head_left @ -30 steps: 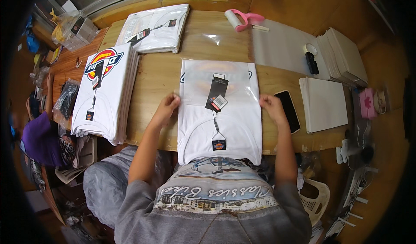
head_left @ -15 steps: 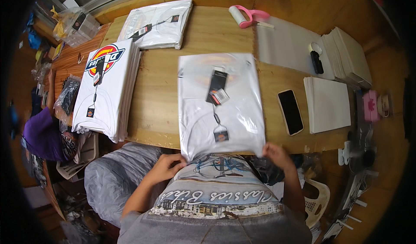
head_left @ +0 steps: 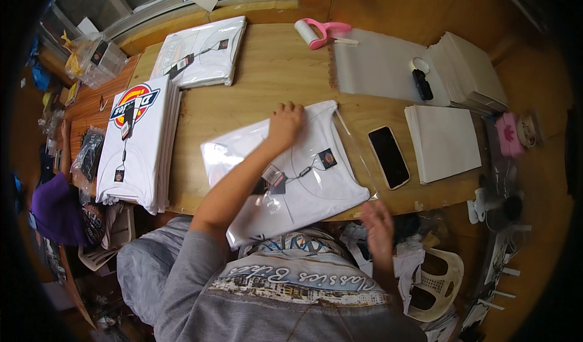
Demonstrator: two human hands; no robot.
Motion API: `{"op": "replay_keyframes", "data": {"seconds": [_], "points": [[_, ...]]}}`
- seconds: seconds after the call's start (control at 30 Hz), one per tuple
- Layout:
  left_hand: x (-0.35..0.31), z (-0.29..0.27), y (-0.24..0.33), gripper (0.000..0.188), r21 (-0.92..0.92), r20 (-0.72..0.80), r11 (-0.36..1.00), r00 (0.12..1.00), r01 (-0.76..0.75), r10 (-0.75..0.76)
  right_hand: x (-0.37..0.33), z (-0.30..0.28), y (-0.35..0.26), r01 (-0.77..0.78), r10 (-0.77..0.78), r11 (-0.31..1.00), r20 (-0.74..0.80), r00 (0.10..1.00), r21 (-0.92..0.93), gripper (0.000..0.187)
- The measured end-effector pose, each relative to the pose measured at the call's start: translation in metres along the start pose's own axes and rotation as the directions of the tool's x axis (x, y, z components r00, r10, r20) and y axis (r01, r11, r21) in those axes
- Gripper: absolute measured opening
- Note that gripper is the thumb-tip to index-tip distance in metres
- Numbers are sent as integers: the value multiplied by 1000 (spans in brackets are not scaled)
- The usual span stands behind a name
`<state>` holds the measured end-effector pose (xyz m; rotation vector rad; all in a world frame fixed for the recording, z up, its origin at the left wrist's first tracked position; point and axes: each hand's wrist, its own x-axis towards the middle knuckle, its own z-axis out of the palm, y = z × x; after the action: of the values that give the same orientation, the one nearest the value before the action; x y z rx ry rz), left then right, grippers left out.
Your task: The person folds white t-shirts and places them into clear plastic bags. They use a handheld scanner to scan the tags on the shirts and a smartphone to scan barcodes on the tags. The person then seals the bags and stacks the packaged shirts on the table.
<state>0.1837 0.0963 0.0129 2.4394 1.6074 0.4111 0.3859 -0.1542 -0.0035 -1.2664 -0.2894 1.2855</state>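
A folded white T-shirt in a clear plastic bag [head_left: 316, 178] lies askew at the table's front edge, its collar end toward the right. A black label shows at the neck, with a cord running to a hang tag partly covered by my left forearm. My left hand [head_left: 285, 126] reaches across the bagged shirt, its fingers bent over the far edge and gripping it there. Off the near right corner, my right hand [head_left: 378, 223] is slightly blurred, fingers apart and holding nothing. A clear strip of the bag sticks out beyond the collar.
At left stand a stack of folded white T-shirts [head_left: 136, 153] and a pile of bagged shirts [head_left: 209, 50]. To the right lie a phone [head_left: 389, 158], white sheets [head_left: 446, 144], a pink-handled lint roller [head_left: 313, 33] and a black-handled tool [head_left: 421, 85]. A person in purple [head_left: 57, 211] is at far left.
The bagged shirt has turned, its collar end swinging from near me to the right. My left hand has moved from its near corner to its far edge. My right hand has let go.
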Motion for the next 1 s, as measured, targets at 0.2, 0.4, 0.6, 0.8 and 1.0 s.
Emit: {"op": "replay_keyframes", "data": {"seconds": [0.2,0.4,0.6,0.8,1.0], "points": [[71,15,-10,59,-408,397,911,910,60,117,17,44,40,-20,-16,974,159,987,225,46],[82,-99,-30,49,-829,481,447,836,336,263,69,73,-64,255,-284,957,275,919,138,41],[88,-234,-12,27,-807,-255,536,965,-250,67,131,168,-211,657,-594,754,432,679,5,20],[22,-256,-18,33,-766,-553,341,829,-545,84,97,199,-230,839,-734,536,547,404,99,15],[-84,-103,-80,23,-510,-219,769,923,-385,317,120,81,-112,748,-338,441,680,651,-496,17]]}}
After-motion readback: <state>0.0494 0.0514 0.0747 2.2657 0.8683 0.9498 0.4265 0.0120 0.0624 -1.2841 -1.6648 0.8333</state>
